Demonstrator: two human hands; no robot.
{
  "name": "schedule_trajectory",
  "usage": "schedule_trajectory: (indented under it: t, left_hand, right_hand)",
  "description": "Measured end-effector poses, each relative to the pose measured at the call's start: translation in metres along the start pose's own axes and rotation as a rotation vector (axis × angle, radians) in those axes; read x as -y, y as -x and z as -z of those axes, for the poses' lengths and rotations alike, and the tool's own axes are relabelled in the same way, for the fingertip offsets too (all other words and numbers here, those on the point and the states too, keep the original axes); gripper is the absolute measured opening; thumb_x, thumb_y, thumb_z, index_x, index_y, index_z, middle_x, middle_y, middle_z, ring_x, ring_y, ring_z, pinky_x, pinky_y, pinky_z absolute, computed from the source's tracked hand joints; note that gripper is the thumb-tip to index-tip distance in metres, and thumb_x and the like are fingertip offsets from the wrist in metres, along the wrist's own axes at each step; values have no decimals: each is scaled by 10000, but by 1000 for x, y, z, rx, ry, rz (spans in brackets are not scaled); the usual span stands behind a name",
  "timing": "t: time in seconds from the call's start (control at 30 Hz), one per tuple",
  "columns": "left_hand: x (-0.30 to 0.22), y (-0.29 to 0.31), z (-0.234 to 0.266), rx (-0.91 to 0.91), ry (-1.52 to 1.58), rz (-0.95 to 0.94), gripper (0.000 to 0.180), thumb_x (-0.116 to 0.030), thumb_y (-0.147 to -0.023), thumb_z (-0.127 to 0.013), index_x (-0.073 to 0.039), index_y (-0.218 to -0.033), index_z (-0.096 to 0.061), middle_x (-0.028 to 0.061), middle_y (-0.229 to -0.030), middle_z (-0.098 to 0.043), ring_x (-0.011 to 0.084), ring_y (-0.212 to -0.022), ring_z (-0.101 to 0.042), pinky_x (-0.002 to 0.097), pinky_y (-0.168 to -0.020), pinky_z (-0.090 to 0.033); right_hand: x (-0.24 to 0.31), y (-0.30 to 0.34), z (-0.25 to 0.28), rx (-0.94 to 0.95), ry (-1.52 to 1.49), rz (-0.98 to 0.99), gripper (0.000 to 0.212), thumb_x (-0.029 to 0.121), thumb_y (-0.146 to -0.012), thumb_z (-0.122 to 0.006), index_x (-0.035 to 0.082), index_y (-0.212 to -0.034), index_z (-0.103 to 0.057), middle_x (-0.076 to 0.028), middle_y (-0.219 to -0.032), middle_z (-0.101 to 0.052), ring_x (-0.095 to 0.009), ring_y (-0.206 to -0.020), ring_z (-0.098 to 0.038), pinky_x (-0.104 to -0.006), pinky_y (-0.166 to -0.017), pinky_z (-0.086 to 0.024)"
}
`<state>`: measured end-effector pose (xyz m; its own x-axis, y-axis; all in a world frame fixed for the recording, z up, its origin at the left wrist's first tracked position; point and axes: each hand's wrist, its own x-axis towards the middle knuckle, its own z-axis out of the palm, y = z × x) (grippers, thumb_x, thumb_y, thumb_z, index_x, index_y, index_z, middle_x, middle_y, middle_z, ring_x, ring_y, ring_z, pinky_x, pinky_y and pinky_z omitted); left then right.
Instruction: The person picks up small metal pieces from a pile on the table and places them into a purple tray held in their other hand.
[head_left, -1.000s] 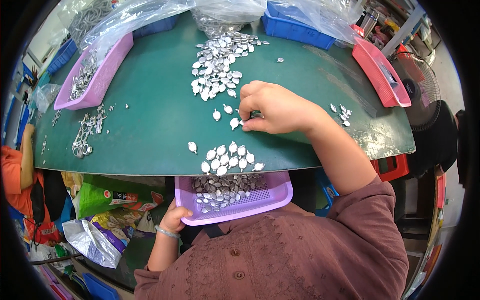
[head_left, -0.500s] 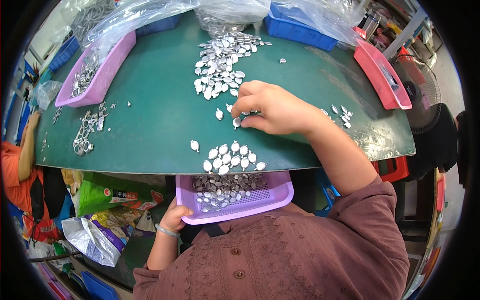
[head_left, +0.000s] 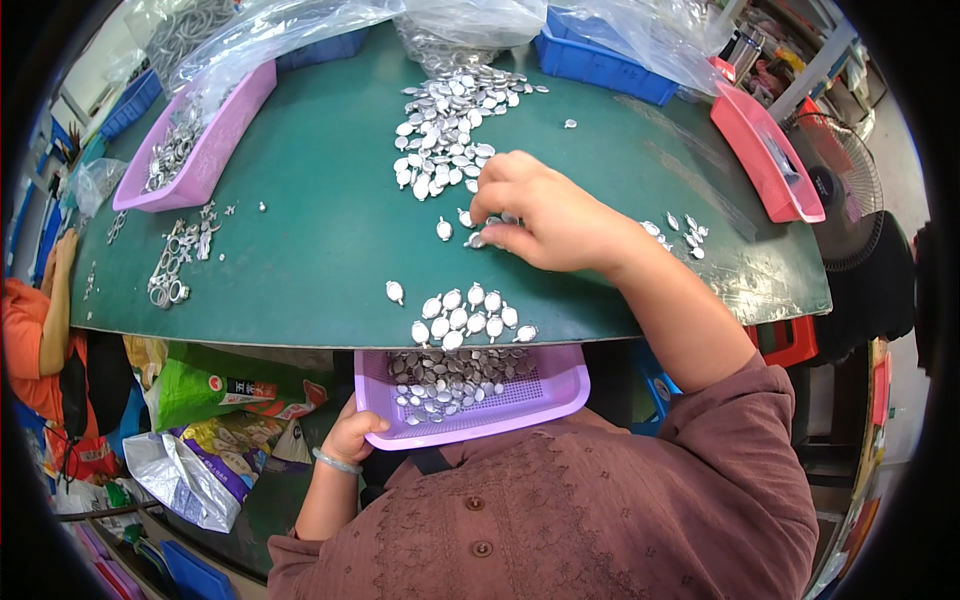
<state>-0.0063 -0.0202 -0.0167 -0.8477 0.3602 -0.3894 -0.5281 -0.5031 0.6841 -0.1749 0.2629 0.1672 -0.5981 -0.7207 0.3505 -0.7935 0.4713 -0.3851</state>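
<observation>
Green tabletop (head_left: 320, 230) spreads beyond the lilac mesh basket (head_left: 540, 412), whose near left corner the left hand (head_left: 350, 438) clasps, thumb over the rim. Farther from the basket than a silver disc cluster (head_left: 458, 318), the right hand (head_left: 545, 215) curls, thumb beside an oval disc (head_left: 474, 241); whether it pinches, I cannot tell.

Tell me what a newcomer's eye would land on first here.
Probably the heap of silvery oval pieces toward the far side of the green table. Then the right hand, just nearer than the heap, and the purple basket at the near edge, held by the left hand.
</observation>
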Motion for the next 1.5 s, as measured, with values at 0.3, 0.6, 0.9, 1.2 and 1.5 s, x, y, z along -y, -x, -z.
schedule_trajectory:
  t: [0.3,0.6,0.9,1.2,1.5]
  left_hand:
    - [0,2,-1,-2,-10,1,695,-37,-562,-544,59,-1231,-383,144,-1077,-548,251,-981,-549,331,-870,-434]
    - [-2,-1,-2,45,-23,26,700,-37,-563,-537,61,-1235,-369,146,-1084,-541,249,-989,-542,330,-872,-430]
    - [0,1,3,4,-34,26,727,-64,-539,-574,60,-1229,-380,172,-1115,-536,285,-1017,-544,369,-906,-422]
    - [0,3,0,-37,-35,21,729,-67,-537,-571,58,-1229,-382,166,-1099,-540,278,-1000,-548,365,-895,-428]
    - [-7,2,-5,4,-57,40,718,-64,-540,-567,62,-1224,-387,163,-1103,-539,275,-1007,-545,359,-894,-429]
  right_hand:
    - [-6,23,-10,9,-36,-90,208,77,-803,-562,11,-1000,-561,-161,-1106,-476,-328,-1055,-451,-380,-912,-377]
    - [9,16,-14,85,-6,202,400,248,-837,-574,21,-1160,-506,-184,-1279,-415,-366,-1205,-372,-436,-1018,-299]
    - [11,-4,-6,134,-155,160,258,100,-791,-617,27,-1037,-592,-129,-1047,-582,-301,-967,-542,-392,-841,-434]
    - [-18,-34,-12,82,198,-51,163,119,-756,-618,55,-906,-625,-98,-918,-547,-284,-942,-523,-376,-796,-437]
    - [-22,-51,-5,91,99,-5,119,56,-751,-610,43,-869,-617,-95,-824,-546,-282,-818,-549,-368,-707,-449]
